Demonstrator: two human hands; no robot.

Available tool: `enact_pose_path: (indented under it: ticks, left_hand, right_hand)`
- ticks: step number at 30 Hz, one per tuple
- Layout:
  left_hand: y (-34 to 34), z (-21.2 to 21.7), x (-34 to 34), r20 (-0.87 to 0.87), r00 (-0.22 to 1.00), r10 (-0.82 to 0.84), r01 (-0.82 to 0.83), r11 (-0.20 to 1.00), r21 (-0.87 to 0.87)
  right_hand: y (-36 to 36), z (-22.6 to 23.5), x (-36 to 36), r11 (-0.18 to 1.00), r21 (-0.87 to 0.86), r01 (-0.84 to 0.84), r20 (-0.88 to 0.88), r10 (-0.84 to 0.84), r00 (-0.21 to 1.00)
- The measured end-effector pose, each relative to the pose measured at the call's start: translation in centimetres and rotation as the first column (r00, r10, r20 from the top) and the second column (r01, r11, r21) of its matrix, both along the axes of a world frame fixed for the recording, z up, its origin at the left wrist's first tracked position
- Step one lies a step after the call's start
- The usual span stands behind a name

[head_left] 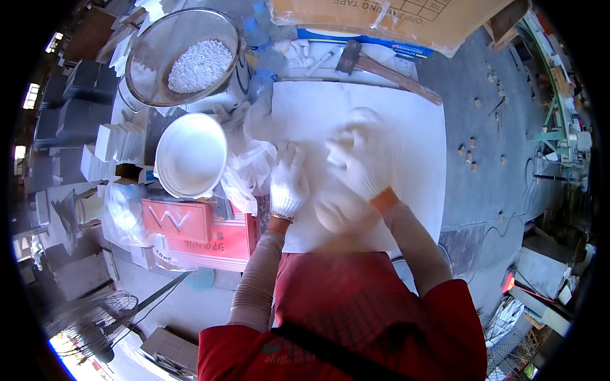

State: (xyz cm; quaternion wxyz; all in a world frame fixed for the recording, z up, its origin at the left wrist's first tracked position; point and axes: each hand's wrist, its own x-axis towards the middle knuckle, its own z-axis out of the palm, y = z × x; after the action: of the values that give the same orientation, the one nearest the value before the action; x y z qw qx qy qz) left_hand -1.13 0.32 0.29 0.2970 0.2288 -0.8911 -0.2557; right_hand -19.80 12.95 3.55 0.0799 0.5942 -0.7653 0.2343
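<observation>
White knitted gloves (289, 174) are worn on both hands. The left hand (290, 183) is laid near the left edge of the pale counter (413, 152); its grip is released, the fingers stretched forward, and nothing is seen clasped in it. The right hand (362, 164) is blurred, its fingers seemingly part-bent; whether its grip is clenched or grasping anything cannot be told. Two pale rounded shapes, also blurred, are seen on the counter: the upper shape (364, 114) just beyond the right fingers, the lower shape (337, 214) between the wrists. A hammer (391, 74) is laid across the counter's far right corner.
</observation>
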Motion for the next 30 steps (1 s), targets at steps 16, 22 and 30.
enact_pose_path:
  ticks: [16,22,30]
  left_hand:
    - [10.7,-1.5,7.2,-0.019,0.972,0.235,-0.231,0.964,0.129]
    - [14.5,-1.5,7.1,0.039,0.943,0.330,-0.332,0.934,0.133]
    - [15.1,-1.7,6.0,0.095,0.911,0.402,-0.411,0.906,0.098]
  right_hand:
    - [0.7,-0.7,-0.2,0.988,0.142,0.064,0.160,-0.087,0.983]
    - [-4.3,-2.3,1.2,0.963,-0.047,-0.264,0.330,0.265,0.906]
    - [-2.5,0.6,3.5,0.857,0.230,-0.460,0.122,0.444,0.888]
